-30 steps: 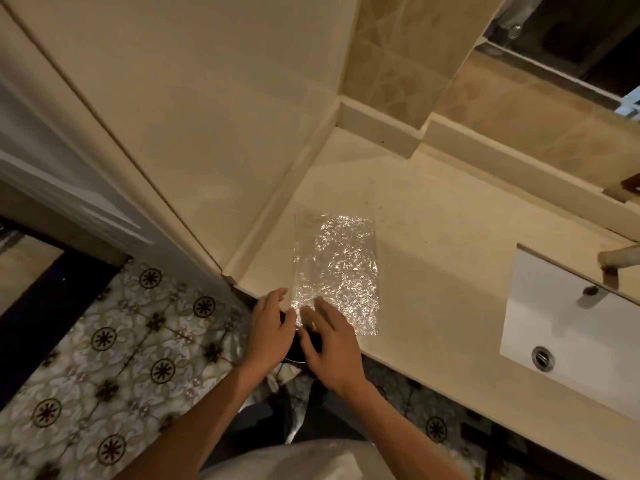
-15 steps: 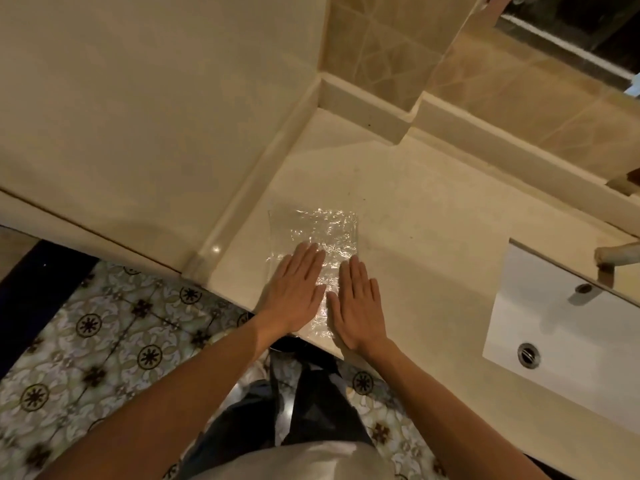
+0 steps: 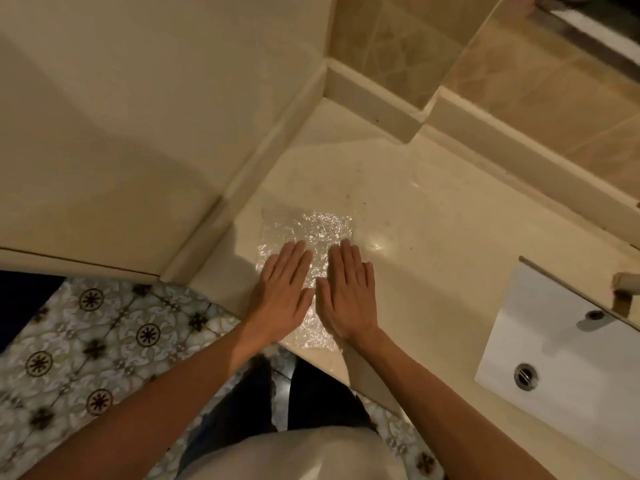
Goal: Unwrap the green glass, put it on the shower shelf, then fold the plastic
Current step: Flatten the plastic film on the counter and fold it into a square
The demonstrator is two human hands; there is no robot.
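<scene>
Both hands, left and right, press flat with straight fingers on the plastic. The plastic is likely thin, limp and crinkly; take hold at its far edge.

A single head-worn camera looks steeply down from close above the desk, facing its corner by the wall; the floor shows at lower left.

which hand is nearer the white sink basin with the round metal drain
Right. The right hand lies flat on the crinkled clear plastic sheet, on the side toward the white sink basin. The left hand lies flat beside it, farther from the basin.
</scene>
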